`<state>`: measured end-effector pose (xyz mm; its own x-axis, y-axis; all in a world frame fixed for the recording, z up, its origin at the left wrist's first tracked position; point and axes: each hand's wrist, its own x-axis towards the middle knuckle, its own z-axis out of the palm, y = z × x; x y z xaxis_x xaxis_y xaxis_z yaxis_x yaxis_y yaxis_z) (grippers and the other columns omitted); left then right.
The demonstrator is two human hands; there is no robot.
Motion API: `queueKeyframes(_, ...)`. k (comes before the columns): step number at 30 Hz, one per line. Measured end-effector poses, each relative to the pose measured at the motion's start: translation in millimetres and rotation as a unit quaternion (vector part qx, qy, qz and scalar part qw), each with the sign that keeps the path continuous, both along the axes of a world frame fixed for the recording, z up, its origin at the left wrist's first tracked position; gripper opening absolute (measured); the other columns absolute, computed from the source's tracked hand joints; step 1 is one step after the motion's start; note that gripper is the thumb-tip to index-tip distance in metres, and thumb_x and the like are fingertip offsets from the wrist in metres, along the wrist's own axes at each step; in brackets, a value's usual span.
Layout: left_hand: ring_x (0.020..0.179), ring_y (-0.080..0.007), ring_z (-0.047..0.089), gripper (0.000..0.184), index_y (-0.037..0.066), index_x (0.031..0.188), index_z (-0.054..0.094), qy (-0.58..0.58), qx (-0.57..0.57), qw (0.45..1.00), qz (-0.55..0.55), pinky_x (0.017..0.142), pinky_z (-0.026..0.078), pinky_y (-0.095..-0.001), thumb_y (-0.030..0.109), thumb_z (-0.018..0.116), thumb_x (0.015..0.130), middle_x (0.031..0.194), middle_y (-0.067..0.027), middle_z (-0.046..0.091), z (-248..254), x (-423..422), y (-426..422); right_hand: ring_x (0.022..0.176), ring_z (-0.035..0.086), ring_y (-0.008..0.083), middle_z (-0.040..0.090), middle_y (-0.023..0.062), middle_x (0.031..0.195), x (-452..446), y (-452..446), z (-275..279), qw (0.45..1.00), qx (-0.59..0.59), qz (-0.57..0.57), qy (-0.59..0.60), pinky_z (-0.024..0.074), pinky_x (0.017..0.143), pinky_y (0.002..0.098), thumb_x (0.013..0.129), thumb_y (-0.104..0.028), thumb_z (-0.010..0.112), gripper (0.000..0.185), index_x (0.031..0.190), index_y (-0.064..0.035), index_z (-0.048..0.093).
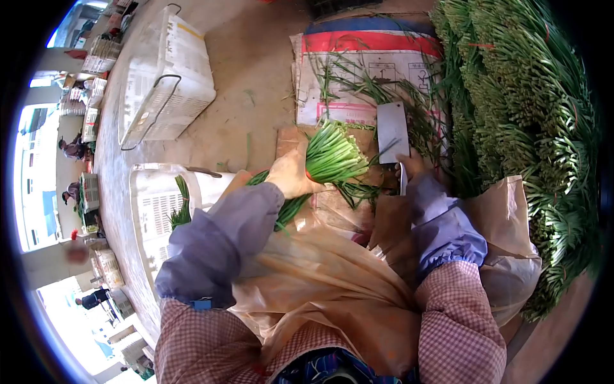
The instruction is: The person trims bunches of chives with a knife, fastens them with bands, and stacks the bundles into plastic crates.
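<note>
My left hand [289, 174], in a tan glove, is wrapped round a bunch of chive-like green stalks [338, 153]. Their pale cut ends point up and to the right, and a red band shows beside my fingers. The leafy end hangs back under my left forearm. In my right hand [412, 168] is the handle of a cleaver [392, 132], its broad blade pointing away from me, just right of the bunch. Under both lies a worn brown board [291, 137], with loose green trimmings [358, 192] by the bunch.
A tall heap of green stalks [511, 96] rises on my right. Ahead lies a printed sack [332, 64] strewn with cut scraps. A white plastic crate [169, 83] stands at far left; another white crate [153, 211] with some stalks is nearer. Several people work in the left background.
</note>
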<state>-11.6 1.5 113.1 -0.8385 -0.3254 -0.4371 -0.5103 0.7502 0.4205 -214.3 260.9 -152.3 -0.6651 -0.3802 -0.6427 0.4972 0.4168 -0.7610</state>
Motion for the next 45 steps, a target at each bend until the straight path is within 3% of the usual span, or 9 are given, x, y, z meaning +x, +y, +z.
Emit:
queueKeyframes(4,0.112,-0.0369,0.062,0.093,0.0,0.131,0.044,-0.068,-0.044,0.996,-0.021,0.094,0.05,-0.0428,0.04,0.088,0.06,0.117,-0.0234,0.064,-58,-21,-9,0.051,0.054,0.0159,0.061,0.0071,0.074,12,-20,-7,0.99,0.009,0.0,0.143,0.0433,0.044,0.0334,0.093,-0.017,0.06,0.018,0.106,-0.0047,0.065)
queueKeyframes(5,0.112,-0.0362,0.062,0.094,-0.001,0.132,0.044,-0.093,-0.067,0.993,-0.014,0.094,0.05,-0.0426,0.04,0.088,0.059,0.118,-0.0226,0.064,-76,-26,-6,0.074,0.067,0.0267,0.07,0.0119,0.084,25,-21,0,0.946,-0.012,-0.011,0.323,0.0514,0.066,0.0387,0.092,-0.024,0.061,0.03,0.116,-0.0062,0.066)
queueKeyframes(8,0.114,-0.036,0.06,0.099,0.003,0.138,0.043,-0.175,-0.075,0.981,0.023,0.098,0.049,-0.0423,0.041,0.089,0.059,0.125,-0.0209,0.061,-126,-27,-2,0.056,0.058,0.0162,0.064,0.0063,0.074,44,-26,87,0.999,0.013,-0.014,0.051,0.0468,0.051,0.0331,0.095,-0.016,0.057,0.025,0.115,-0.003,0.066)
queueKeyframes(9,0.114,-0.0358,0.061,0.099,0.003,0.137,0.043,-0.185,-0.068,0.98,0.033,0.098,0.049,-0.0422,0.041,0.089,0.058,0.124,-0.0208,0.062,-144,-21,-2,0.091,0.068,0.0362,0.07,0.0194,0.096,46,-23,64,0.994,0.052,0.038,0.088,0.0505,0.08,0.044,0.094,-0.027,0.057,0.031,0.116,-0.0075,0.064)
queueKeyframes(12,0.113,-0.0352,0.062,0.098,0.003,0.136,0.044,-0.187,-0.045,0.98,0.046,0.097,0.05,-0.0415,0.04,0.089,0.057,0.122,-0.0211,0.063,-150,-16,-3,0.1,0.067,0.0341,0.071,0.0167,0.106,45,-32,101,0.937,0.199,0.207,0.199,0.0513,0.087,0.0398,0.096,-0.023,0.058,0.033,0.119,0.0,0.061)
queueKeyframes(18,0.118,-0.036,0.059,0.096,0.003,0.136,0.044,-0.181,0.035,0.982,0.045,0.099,0.048,-0.0409,0.035,0.088,0.057,0.124,-0.0212,0.062,-153,-22,-26,0.092,0.064,0.0423,0.067,0.0231,0.095,57,-45,108,0.936,0.148,0.233,0.219,0.0491,0.077,0.0484,0.095,-0.027,0.057,0.024,0.106,-0.0055,0.059)
queueKeyframes(26,0.133,-0.0329,0.044,0.134,0.009,0.157,0.013,-0.179,-0.148,0.972,0.037,0.11,0.034,-0.046,0.046,0.091,0.055,0.141,-0.0174,0.045,-128,-45,20,0.085,0.063,0.0434,0.065,0.0235,0.086,42,-57,84,0.9,0.128,0.345,0.234,0.0491,0.071,0.0471,0.094,-0.022,0.056,0.018,0.103,-0.0055,0.058)
queueKeyframes(28,0.131,-0.0325,0.046,0.131,0.008,0.156,0.015,-0.067,-0.184,0.98,0.039,0.111,0.031,-0.0457,0.045,0.091,0.056,0.136,-0.0175,0.049,-145,-44,32,0.085,0.064,0.0426,0.065,0.023,0.086,42,-56,81,0.897,0.134,0.351,0.234,0.0491,0.072,0.0473,0.094,-0.022,0.055,0.018,0.103,-0.0058,0.058)
queueKeyframes(45,0.115,-0.0349,0.057,0.103,0.004,0.143,0.036,-0.091,-0.101,0.99,0.039,0.097,0.046,-0.0442,0.035,0.089,0.061,0.124,-0.0175,0.055,-170,-48,12,0.084,0.064,0.0451,0.065,0.0255,0.083,39,-96,77,0.861,0.156,0.409,0.259,0.0496,0.072,0.0512,0.096,-0.024,0.054,0.023,0.094,-0.0014,0.055)
